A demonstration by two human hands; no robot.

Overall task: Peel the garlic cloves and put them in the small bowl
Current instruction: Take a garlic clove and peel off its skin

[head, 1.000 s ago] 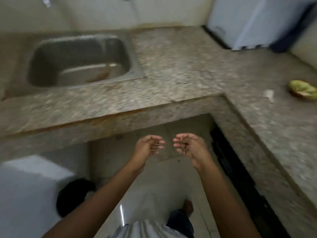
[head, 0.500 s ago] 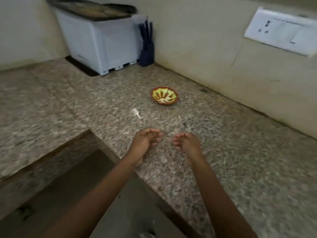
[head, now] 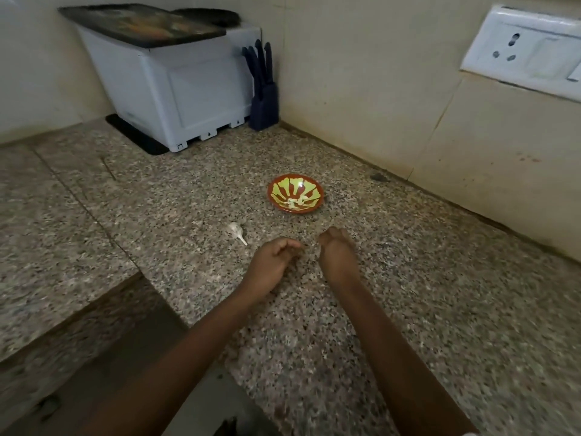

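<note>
Where I hover: centre frame, over desk
Left hand: loosely curled, empty
Right hand: likewise
Garlic: just left
Bowl: above them

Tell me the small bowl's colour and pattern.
The small bowl is red-brown with yellow-green streaks radiating from its centre; the head view shows it best.

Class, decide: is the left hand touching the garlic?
Apart. Head view shows bare counter between the left hand and the garlic.
</note>
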